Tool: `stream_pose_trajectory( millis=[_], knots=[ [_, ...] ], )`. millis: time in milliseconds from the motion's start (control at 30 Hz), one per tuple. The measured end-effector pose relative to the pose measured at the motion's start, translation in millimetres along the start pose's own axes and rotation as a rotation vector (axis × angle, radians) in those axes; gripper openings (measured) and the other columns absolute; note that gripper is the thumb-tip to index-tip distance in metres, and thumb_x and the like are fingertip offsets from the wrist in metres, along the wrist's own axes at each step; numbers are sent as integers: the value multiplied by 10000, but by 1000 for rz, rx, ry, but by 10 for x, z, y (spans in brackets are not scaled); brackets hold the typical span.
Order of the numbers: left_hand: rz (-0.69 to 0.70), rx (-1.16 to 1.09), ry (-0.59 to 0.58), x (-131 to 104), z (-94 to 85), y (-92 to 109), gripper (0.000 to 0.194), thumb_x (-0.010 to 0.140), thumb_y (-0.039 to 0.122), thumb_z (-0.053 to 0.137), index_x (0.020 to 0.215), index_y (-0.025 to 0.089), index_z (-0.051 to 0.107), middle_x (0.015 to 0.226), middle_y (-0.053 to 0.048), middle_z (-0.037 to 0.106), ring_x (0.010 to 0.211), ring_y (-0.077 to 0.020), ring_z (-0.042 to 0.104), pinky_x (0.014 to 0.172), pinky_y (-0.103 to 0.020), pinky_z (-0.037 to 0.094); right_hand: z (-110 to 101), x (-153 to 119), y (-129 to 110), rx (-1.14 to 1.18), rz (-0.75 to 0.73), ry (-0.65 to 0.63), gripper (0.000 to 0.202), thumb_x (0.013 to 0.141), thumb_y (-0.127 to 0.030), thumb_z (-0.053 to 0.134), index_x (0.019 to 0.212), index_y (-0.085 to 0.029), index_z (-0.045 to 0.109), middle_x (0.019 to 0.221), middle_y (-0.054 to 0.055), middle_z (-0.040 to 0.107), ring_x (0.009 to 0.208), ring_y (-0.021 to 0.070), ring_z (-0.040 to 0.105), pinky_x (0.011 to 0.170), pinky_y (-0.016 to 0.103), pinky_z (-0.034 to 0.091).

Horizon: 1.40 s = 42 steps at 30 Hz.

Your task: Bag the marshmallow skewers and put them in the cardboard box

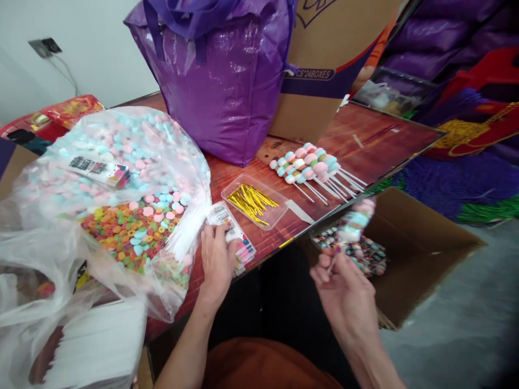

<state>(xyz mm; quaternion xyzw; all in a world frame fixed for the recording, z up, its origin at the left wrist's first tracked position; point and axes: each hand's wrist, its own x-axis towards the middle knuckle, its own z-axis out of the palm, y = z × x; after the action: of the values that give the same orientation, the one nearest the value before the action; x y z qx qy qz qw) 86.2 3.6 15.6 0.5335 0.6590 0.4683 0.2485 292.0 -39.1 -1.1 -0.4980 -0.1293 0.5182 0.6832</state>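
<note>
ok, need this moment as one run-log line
left hand: on printed packets | right hand: gripping candy stick near open carton | table: candy-stick pile, gold strips in clear tray

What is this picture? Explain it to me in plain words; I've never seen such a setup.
There is no machine here, just a person's two bare hands. The one picture comes from a camera worn on their head, looking forward and down.

The left hand touches printed packets on the table. The right hand holds a candy stick, blurred, in front of an open carton.

On the table are gold ties in a clear tray, more candy sticks, a purple bag and, at the left, loose sweets in clear plastic.
</note>
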Motion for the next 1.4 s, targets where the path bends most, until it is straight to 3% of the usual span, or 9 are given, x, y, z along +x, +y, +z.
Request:
stream_pose_trajectory(
  millis=[200,433,633,800,900,1000,1133,1267,1400],
  knots=[
    [4,183,-77,125,3,-177,163,820,135,609,674,207,593,748,-20,566,724,-193,521,731,-317,391,5,70,32,-195,-139,-39,234,748,-355,796,880,-176,725,690,-9,600,521,70,445,469,189,358],
    [-88,-266,-59,-12,-75,-81,172,856,345,658,783,191,643,748,-7,620,711,-154,562,702,-271,446,664,-209,320,-479,-95,-459,259,810,-396,738,956,-185,699,784,11,651,590,114,514,500,229,409],
    [-262,-593,105,-304,-88,76,278,814,449,729,808,185,644,740,12,609,659,-108,541,626,-210,444,998,-147,383,-277,-41,-517,194,765,-310,778,709,-178,646,643,-47,581,552,86,460,536,217,402],
    [-731,-1125,-245,-359,-59,127,432,733,550,776,799,130,702,713,-14,621,526,-53,451,479,-173,377,979,-176,270,-341,-75,-581,171,821,-293,716,733,-185,616,646,-46,580,553,98,498,547,224,417],
    [-852,-1336,-183,-220,-39,166,463,584,363,921,949,149,735,921,-47,703,724,-100,606,638,-199,502,935,-199,207,-423,-123,-617,206,847,-308,676,710,-182,588,640,-35,569,585,114,512,584,238,429],
    [-838,-1303,-56,-112,-4,192,423,481,220,960,828,144,730,770,3,687,599,-63,560,593,-185,499,878,-201,201,-483,-172,-617,280,867,-324,644,655,-183,529,623,-44,485,592,104,433,575,228,380],
    [-706,-1145,92,-152,81,234,374,492,279,956,712,122,698,598,42,603,483,-29,467,485,-145,430,806,-199,259,-527,-207,-567,402,914,-381,575,597,-199,407,595,-56,347,563,94,319,527,233,297],
    [-660,-1138,73,-174,119,259,365,583,389,911,682,132,671,580,42,572,487,-47,473,476,-164,442,753,-156,275,-563,-206,-580,453,962,-428,498,579,-195,429,565,-42,412,539,96,355,524,243,292],
    [-722,-1164,57,-67,95,265,399,458,263,963,708,119,688,618,47,592,490,-29,468,480,-148,444,669,-26,221,-671,-217,-640,503,969,-446,495,540,-189,445,522,-44,408,509,91,357,521,246,287]
  ],
)
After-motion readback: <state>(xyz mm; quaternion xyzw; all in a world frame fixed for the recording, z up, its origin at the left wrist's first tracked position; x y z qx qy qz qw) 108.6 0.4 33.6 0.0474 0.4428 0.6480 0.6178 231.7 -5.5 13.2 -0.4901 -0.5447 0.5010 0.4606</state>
